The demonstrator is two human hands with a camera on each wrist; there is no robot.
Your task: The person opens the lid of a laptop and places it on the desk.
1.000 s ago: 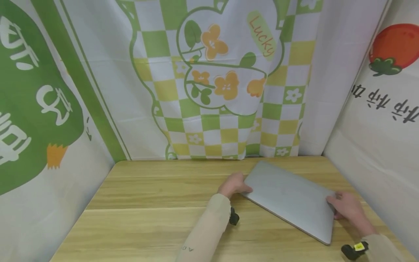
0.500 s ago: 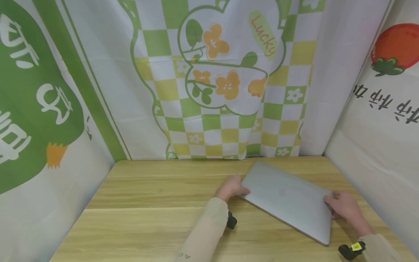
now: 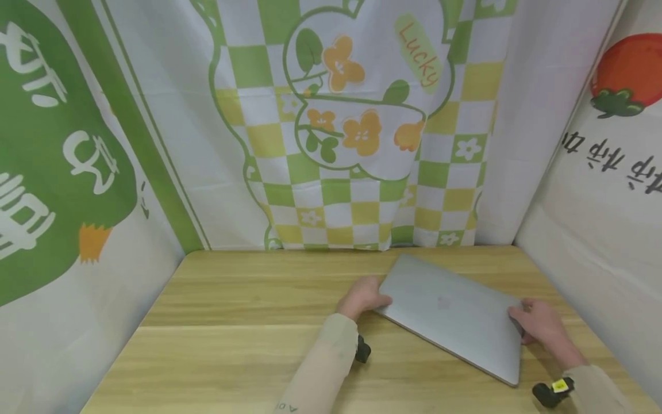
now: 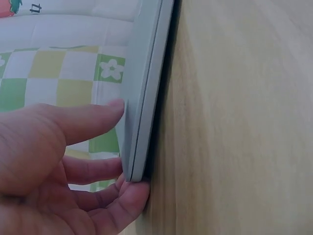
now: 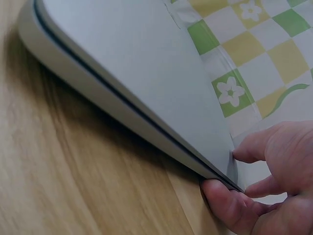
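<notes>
A closed silver laptop lies at an angle over the right half of the wooden table, lid up. My left hand holds its left end; in the left wrist view the thumb presses on the lid while fingertips curl under the lower edge. At the opposite end, my right hand pinches the laptop near its far right corner. The right wrist view shows that thumb on top and fingers beneath the base. A dark shadow runs along the underside of the laptop in both wrist views.
The wooden table reaches back to a hanging checked cloth. White printed cloths flank it on the left and right. Black wrist cameras sit at the left cuff and the right cuff.
The laptop has shifted slightly to the left, and both hands have moved along with it, keeping their holds. The head view has also drifted a little.
</notes>
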